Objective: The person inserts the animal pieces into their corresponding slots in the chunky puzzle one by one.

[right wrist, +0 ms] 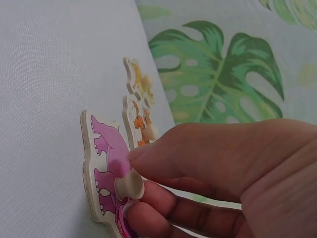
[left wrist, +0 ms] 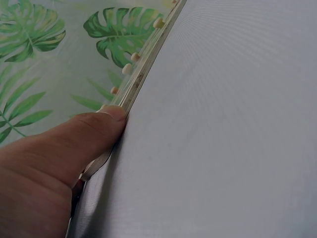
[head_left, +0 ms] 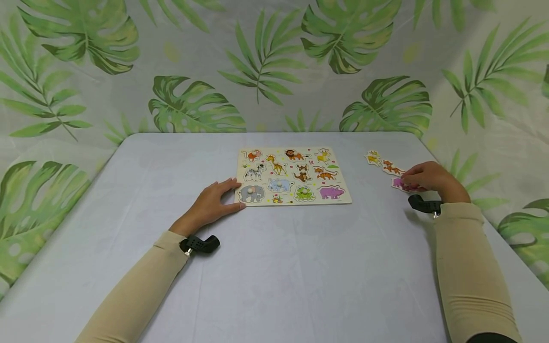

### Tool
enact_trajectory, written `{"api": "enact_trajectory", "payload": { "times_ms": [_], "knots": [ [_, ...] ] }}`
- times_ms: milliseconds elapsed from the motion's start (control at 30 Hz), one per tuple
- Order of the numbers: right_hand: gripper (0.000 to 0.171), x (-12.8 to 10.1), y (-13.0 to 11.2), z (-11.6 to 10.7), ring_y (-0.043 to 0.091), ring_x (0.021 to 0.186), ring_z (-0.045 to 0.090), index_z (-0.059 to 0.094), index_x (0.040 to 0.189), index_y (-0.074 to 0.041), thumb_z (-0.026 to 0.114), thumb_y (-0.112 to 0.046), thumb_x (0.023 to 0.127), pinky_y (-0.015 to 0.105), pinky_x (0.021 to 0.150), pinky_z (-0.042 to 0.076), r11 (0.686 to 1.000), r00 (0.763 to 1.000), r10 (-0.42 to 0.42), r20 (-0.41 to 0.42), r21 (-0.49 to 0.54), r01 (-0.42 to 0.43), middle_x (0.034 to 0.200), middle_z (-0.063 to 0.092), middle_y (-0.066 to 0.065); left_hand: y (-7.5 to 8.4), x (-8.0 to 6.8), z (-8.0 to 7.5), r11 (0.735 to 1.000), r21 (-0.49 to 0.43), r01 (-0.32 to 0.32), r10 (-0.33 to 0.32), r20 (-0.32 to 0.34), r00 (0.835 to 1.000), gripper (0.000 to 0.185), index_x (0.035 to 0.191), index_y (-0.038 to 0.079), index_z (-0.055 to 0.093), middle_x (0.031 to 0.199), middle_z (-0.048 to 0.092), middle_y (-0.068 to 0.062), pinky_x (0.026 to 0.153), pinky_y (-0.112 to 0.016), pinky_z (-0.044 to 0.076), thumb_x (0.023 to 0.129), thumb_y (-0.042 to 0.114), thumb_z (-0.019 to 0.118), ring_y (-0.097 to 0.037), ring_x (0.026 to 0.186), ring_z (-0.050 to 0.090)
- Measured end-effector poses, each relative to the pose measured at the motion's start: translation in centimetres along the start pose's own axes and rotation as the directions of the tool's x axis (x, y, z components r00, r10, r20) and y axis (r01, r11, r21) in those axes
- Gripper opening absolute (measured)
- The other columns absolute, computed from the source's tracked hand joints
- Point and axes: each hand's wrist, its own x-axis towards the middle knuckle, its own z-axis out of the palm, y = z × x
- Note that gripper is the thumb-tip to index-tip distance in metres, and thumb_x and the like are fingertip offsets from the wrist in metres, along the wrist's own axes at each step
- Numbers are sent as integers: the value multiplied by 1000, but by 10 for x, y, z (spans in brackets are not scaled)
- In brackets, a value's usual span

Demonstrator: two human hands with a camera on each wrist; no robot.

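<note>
My left hand (head_left: 208,205) rests at the left side of a wooden animal puzzle board (head_left: 293,203), fingers fairly straight. Its thumb (left wrist: 101,126) touches the near edge in the left wrist view. At the right, my right hand (head_left: 433,180) has curled fingers and thumb around the wooden knob (right wrist: 130,186) of a purple hippo puzzle piece (right wrist: 111,148). The hand covers part of that piece. Just beyond lie an orange tiger piece (head_left: 391,167) and a yellow animal piece (head_left: 373,158).
Several knobbed pieces, including an elephant (head_left: 252,194) and a frog (head_left: 304,194), sit in the board. A white cloth covers the table (head_left: 300,271). Behind it hangs a leaf-patterned backdrop (head_left: 274,109), which also runs along both sides.
</note>
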Motion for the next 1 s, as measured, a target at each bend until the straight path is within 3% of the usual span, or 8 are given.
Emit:
{"api": "enact_trajectory", "payload": {
  "times_ms": [1000],
  "knots": [
    [35, -4, -9, 3, 19, 74, 55, 62, 109, 11, 65, -18, 90, 32, 62, 52, 1000, 1000, -15, 8, -12, 15, 80, 64, 5, 1, 0, 0, 1000, 2, 9, -9, 8, 1000, 66, 139, 13, 52, 151, 40, -9, 118, -48, 17, 85, 46, 71, -29, 141, 32]
  ]
}}
